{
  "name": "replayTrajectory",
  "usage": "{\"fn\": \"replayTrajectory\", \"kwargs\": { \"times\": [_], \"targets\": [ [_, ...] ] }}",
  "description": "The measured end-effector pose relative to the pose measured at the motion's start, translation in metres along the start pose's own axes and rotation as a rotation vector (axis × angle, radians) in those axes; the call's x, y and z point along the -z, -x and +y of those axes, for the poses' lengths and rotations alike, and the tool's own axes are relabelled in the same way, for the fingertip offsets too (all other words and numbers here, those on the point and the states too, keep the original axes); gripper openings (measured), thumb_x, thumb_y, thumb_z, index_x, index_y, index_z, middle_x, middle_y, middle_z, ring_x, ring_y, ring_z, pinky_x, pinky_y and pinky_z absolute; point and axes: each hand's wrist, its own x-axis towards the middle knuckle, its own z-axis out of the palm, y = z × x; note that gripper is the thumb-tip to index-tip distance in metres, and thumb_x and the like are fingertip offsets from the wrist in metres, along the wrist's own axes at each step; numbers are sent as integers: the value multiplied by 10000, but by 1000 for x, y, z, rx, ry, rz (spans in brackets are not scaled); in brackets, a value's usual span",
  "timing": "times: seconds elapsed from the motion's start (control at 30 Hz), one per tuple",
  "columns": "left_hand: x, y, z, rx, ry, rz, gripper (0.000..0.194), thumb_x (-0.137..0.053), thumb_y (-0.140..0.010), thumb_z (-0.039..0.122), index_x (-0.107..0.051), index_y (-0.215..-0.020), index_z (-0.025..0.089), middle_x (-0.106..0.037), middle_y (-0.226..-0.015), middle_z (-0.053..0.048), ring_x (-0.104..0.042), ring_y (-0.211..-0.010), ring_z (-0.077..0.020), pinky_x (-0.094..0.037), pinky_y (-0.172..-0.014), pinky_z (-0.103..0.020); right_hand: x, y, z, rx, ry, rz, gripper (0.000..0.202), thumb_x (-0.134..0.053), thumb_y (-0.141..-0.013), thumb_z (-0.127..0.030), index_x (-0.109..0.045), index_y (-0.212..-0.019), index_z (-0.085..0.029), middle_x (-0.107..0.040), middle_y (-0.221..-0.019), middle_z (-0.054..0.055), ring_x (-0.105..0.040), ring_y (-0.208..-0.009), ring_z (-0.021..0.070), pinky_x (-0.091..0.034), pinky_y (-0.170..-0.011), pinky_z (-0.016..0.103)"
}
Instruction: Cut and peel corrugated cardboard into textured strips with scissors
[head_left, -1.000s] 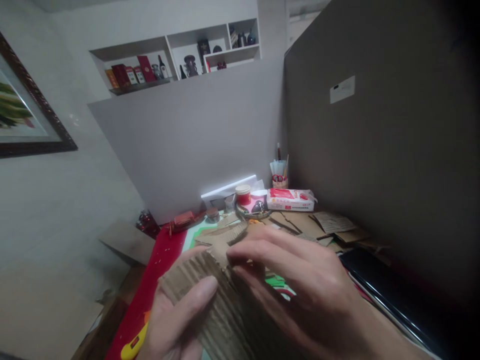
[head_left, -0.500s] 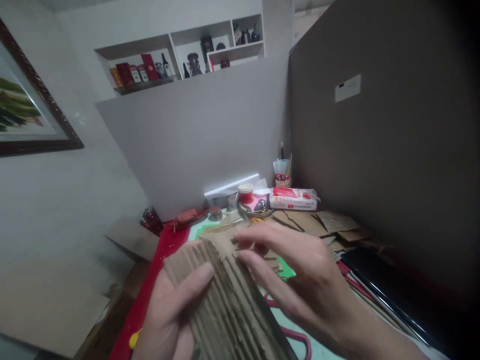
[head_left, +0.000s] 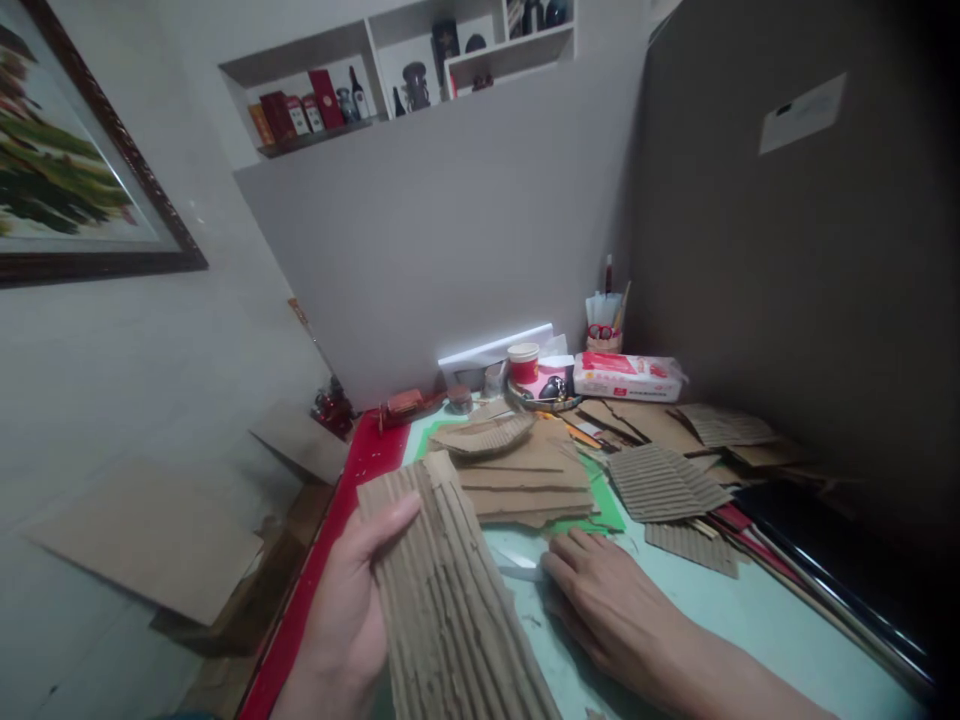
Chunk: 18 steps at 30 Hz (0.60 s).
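A long strip of corrugated cardboard (head_left: 457,590) with its ridges bared rises tilted in front of me. My left hand (head_left: 349,590) is closed on its left edge, with the thumb across the ridged face. Lower on the table, my right hand (head_left: 600,600) curls over a pair of scissors (head_left: 517,563). Their pale blades stick out to its left, and the handles are hidden under the fingers. Beyond both hands, a stack of flat brown cardboard (head_left: 517,485) lies on a green cutting mat (head_left: 607,505), with a curved cardboard piece (head_left: 484,437) on top.
Ridged cardboard pieces (head_left: 664,483) lie right of the mat, beside a glossy black object (head_left: 832,580). At the back stand a red paper cup (head_left: 523,365), a tissue pack (head_left: 628,377) and a pen holder (head_left: 604,338). A grey partition (head_left: 795,270) closes the right side.
My right hand has left the cardboard strip and dropped to the table, over the scissors. The strip stays in my left hand. The view has shifted, showing more of the table.
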Motion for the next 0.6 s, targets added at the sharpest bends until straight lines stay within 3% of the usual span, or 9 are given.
{"fn": "replayTrajectory", "kwargs": {
  "times": [0.2,0.43,0.6],
  "targets": [
    [18,-18,-11,-5,18,64,189,-553,-923,-39,-729,-992,-25,-787,-667,-171,-768,-515,-249,-695,-617,-375,15,9,9,-6,-30,-72,93,-514,-942,-181,-603,-919,-192,-657,-949,132,-598,-828,293,-446,-720,427],
    [20,-26,-24,50,37,133,303,-605,-910,-32,-728,-1177,37,-842,-848,-141,-808,-633,-239,-689,-804,-392,18,14,7,-2,-64,-77,191,-442,-1009,-244,-609,-931,-199,-645,-895,128,-615,-759,277,-527,-654,423],
    [19,-29,-24,57,63,195,219,-593,-891,-56,-788,-956,20,-799,-670,-137,-785,-554,-239,-692,-767,-380,33,10,6,-173,-343,20,121,-516,-964,-290,-610,-989,-217,-687,-899,107,-672,-718,239,-581,-604,357]
  ]
}}
